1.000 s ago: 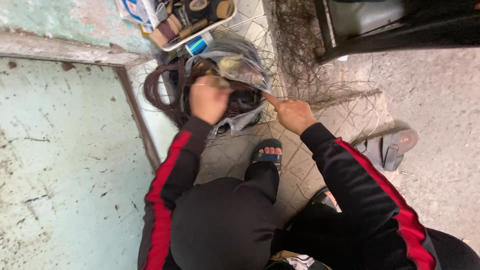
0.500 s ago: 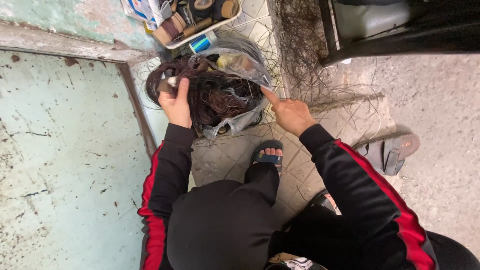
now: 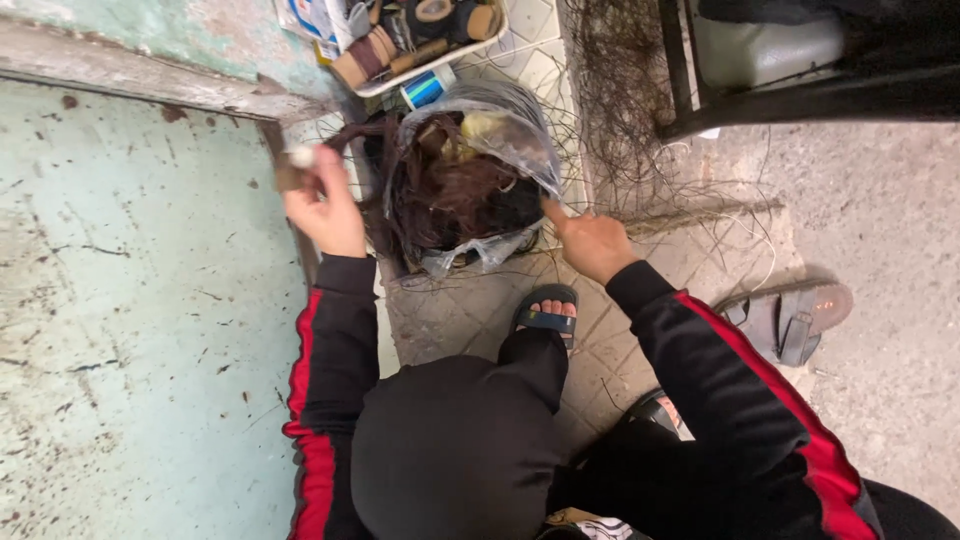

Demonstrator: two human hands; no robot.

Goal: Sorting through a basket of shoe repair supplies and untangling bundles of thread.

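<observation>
A clear plastic bag [image 3: 500, 135] full of dark brown hair bundles [image 3: 455, 195] lies on the tiled floor in front of me. My left hand [image 3: 322, 205] is raised to the left of the bag, closed on a small brown and white piece with a strand of dark hair trailing from it back to the bag. My right hand [image 3: 590, 240] rests at the bag's right edge, index finger pointing onto the plastic. Black sleeves with red stripes cover both my arms.
A white tray [image 3: 430, 70] of brown spools and rolls sits beyond the bag, with a blue-capped tube beside it. Loose hair strands [image 3: 640, 150] litter the tiles. A black frame [image 3: 760, 100] stands at top right, a sandal [image 3: 790, 315] lies at right, a worn green wall [image 3: 130, 300] at left.
My left hand has drawn out of the bag and moved left, pulling a small piece and a hair strand with it. My right hand has stayed at the bag's edge.
</observation>
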